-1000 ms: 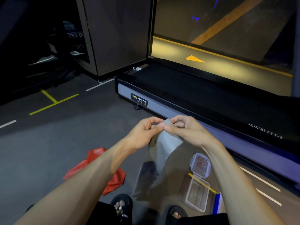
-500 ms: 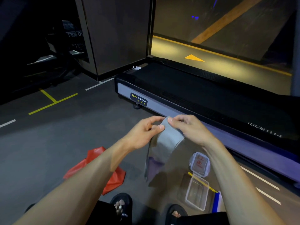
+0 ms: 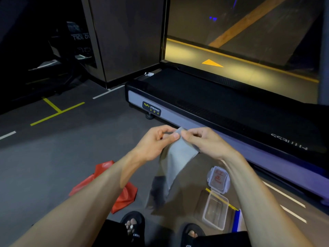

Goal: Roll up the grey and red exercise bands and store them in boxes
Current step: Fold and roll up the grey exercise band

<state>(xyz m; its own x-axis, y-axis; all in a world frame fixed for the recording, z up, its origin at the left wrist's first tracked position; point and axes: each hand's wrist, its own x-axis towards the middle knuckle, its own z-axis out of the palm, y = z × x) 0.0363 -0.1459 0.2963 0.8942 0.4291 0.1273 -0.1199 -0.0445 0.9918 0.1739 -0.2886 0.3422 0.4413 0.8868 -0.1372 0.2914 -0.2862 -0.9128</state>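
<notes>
The grey exercise band [image 3: 175,163] hangs in the air in front of me, its lower part drooping towards the floor. My left hand [image 3: 156,141] and my right hand [image 3: 204,141] both pinch its top edge, thumbs and fingertips almost meeting. The red exercise band [image 3: 124,193] lies crumpled on the floor at my left, partly hidden by my left forearm. A clear plastic box [image 3: 215,213] stands open on the floor at my right, with its lid [image 3: 218,179] lying just beyond it.
A treadmill [image 3: 231,113] runs across the floor right behind my hands. A pillar [image 3: 124,41] and dark gym machines stand at the back left. My feet in black sandals [image 3: 132,227] are at the bottom edge. Yellow and white lines mark the grey floor.
My hands have stayed at the band's top edge, fingertips shifting slightly. The hanging part of the grey band has swung and changed its folds.
</notes>
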